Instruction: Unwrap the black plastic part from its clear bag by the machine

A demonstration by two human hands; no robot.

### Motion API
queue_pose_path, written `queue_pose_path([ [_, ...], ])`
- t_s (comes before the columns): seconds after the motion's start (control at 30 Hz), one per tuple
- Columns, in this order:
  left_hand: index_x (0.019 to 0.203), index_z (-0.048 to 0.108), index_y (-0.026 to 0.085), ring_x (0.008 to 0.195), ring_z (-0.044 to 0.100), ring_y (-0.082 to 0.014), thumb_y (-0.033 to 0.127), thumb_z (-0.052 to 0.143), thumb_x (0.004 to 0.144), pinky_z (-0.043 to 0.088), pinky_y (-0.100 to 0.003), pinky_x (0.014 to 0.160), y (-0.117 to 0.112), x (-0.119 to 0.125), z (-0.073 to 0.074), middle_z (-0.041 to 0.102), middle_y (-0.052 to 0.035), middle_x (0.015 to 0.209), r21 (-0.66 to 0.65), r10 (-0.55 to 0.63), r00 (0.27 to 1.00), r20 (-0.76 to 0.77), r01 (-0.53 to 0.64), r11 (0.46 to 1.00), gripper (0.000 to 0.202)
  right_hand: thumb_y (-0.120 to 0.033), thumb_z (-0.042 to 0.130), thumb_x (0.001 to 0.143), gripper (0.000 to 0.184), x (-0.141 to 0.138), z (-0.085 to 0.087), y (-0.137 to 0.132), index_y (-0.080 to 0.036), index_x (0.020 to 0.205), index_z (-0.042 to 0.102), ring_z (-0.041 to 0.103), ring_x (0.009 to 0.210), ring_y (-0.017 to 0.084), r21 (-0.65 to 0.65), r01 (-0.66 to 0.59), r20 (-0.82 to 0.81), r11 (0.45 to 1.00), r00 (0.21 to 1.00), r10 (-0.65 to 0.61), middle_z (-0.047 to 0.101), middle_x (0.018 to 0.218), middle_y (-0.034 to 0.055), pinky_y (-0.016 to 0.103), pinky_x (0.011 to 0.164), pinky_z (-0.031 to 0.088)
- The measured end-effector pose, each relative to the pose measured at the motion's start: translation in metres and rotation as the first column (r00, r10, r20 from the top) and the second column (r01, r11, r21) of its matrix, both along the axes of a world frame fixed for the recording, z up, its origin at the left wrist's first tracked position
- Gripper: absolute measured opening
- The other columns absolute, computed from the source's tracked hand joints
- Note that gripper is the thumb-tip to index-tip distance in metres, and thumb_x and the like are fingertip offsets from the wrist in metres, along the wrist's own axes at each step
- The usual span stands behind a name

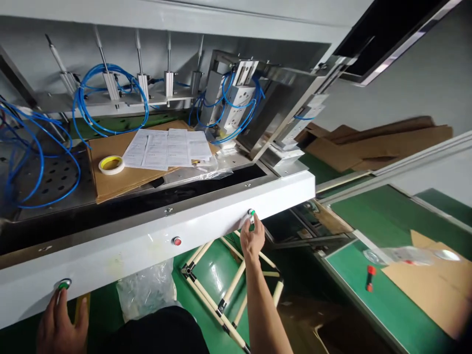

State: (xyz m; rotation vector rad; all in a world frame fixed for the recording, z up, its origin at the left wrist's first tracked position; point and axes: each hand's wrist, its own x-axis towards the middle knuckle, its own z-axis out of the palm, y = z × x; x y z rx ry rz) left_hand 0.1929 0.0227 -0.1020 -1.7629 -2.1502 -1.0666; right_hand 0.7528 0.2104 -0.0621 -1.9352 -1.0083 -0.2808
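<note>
Here on my feed, two green buttons sit on the white front panel [214, 223] of the machine, one near each end, and both have a hand on them! At the left green button [64, 284], the left hand [62, 322] has a fingertip right up against it, thumb standing apart, nothing in its grasp. Over to the right green button [251, 212], and the right hand [252, 239] reaches up with a finger on it, thumb and finger apart with a gap between them; whether either button is pushed in, I cannot tell. Between them, the red button [177, 241] sits untouched. Just behind the panel, I see flat cardboard [105, 189] bearing printed sheets [165, 150] and, beside those, a tape roll [111, 171] lying flat. Further back stands a row of metal cylinders [168, 84], a coil of blue tubing [84, 108] looped in front. Below the panel, I get a clear plastic bag [147, 292] and a frame of cream tubes [206, 300]. Out right, a green tabletop [350, 265] carries a small red-and-black object [369, 278], and a dark screen [391, 34] hangs tilted up top.
</note>
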Motion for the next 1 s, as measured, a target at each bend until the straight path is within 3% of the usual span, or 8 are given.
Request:
queue_pose_path([
  [0.23, 0.166, 0.036, 0.019, 0.127, 0.065, -0.0433, 0.039, 0.070, 0.099, 0.056, -0.057, 0.103, 0.017, 0.023, 0.013, 0.061, -0.0237, 0.147, -0.004, 0.201, 0.938, -0.282, -0.211, 0.978, 0.077, -0.055, 0.042, 0.097, 0.065, -0.001, -0.018, 0.026, -0.006, 0.120, 0.077, 0.067, 0.105, 0.046, 0.062, 0.057, -0.031, 0.996, 0.998, -0.055, 0.072, 0.112, 0.0310, 0.067, 0.091, 0.048],
  [0.4, 0.156, 0.049, 0.016, 0.127, 0.065, -0.0378, 0.039, 0.061, 0.104, 0.052, -0.051, 0.107, 0.024, 0.027, 0.025, 0.066, -0.0215, 0.139, -0.020, 0.282, 0.924, -0.258, -0.297, 0.955, 0.058, -0.052, 0.055, 0.092, 0.053, 0.005, -0.026, 0.038, -0.012, 0.115, 0.082, 0.067, 0.100, 0.052, 0.071, 0.067, -0.015, 0.995, 0.998, -0.066, 0.071, 0.099, 0.0326, 0.069, 0.080, 0.042],
  [0.5, 0.148, 0.054, 0.014, 0.129, 0.064, -0.0370, 0.040, 0.058, 0.106, 0.051, -0.050, 0.108, 0.027, 0.028, 0.040, 0.067, -0.0218, 0.137, 0.002, 0.292, 0.941, -0.174, -0.296, 0.955, 0.051, -0.046, 0.061, 0.093, 0.043, -0.024, -0.018, 0.027, -0.017, 0.119, 0.079, 0.067, 0.102, 0.050, 0.174, -0.001, 0.183, 0.985, 0.983, -0.031, 0.074, 0.105, 0.0295, 0.069, 0.083, 0.044],
  [0.57, 0.145, 0.056, 0.014, 0.133, 0.061, -0.0365, 0.039, 0.059, 0.105, 0.050, -0.050, 0.110, 0.034, 0.028, 0.050, 0.065, -0.0219, 0.140, 0.045, 0.268, 0.950, -0.161, -0.264, 0.963, 0.048, -0.040, 0.061, 0.096, 0.041, -0.067, -0.006, 0.017, -0.016, 0.126, 0.074, 0.067, 0.100, 0.047, 0.229, -0.178, 0.312, 0.957, 0.945, 0.101, 0.074, 0.108, 0.0264, 0.066, 0.084, 0.047],
  [0.67, 0.143, 0.058, 0.016, 0.139, 0.058, -0.0351, 0.034, 0.060, 0.105, 0.045, -0.051, 0.118, 0.049, 0.028, 0.059, 0.064, -0.0194, 0.145, 0.049, 0.178, 0.958, -0.225, -0.171, 0.984, 0.042, -0.039, 0.055, 0.102, 0.043, -0.150, 0.018, 0.006, -0.014, 0.135, 0.065, 0.071, 0.096, 0.036, 0.029, -0.676, 0.381, 0.736, 0.688, 0.618, 0.076, 0.109, 0.0206, 0.053, 0.085, 0.053],
  [0.73, 0.143, 0.059, 0.017, 0.142, 0.056, -0.0346, 0.032, 0.059, 0.106, 0.040, -0.053, 0.122, 0.058, 0.029, 0.059, 0.063, -0.0174, 0.148, 0.015, 0.115, 0.954, -0.276, -0.115, 0.993, 0.040, -0.045, 0.055, 0.103, 0.048, -0.198, 0.033, 0.008, -0.016, 0.141, 0.061, 0.067, 0.115, 0.036, -0.113, -0.797, 0.415, 0.594, 0.505, 0.757, 0.073, 0.126, 0.0192, 0.055, 0.103, 0.048],
  [0.87, 0.143, 0.060, 0.019, 0.146, 0.054, -0.0336, 0.030, 0.057, 0.106, 0.038, -0.053, 0.124, 0.063, 0.030, 0.049, 0.062, -0.0142, 0.151, -0.018, 0.106, 0.953, -0.284, -0.116, 0.993, 0.039, -0.055, 0.053, 0.103, 0.056, -0.240, 0.051, 0.032, -0.018, 0.145, 0.057, 0.060, 0.131, 0.034, -0.282, -0.862, 0.511, 0.422, 0.237, 0.826, 0.071, 0.136, 0.0167, 0.054, 0.118, 0.035],
  [1.0, 0.143, 0.059, 0.019, 0.146, 0.054, -0.0326, 0.028, 0.058, 0.105, 0.039, -0.052, 0.123, 0.057, 0.029, 0.041, 0.061, -0.0143, 0.152, -0.017, 0.111, 0.962, -0.250, -0.119, 0.993, 0.039, -0.058, 0.052, 0.103, 0.058, -0.235, 0.060, 0.052, -0.020, 0.147, 0.056, 0.062, 0.129, 0.034, -0.366, -0.861, 0.506, 0.353, 0.135, 0.852, 0.071, 0.137, 0.0158, 0.055, 0.118, 0.034],
])
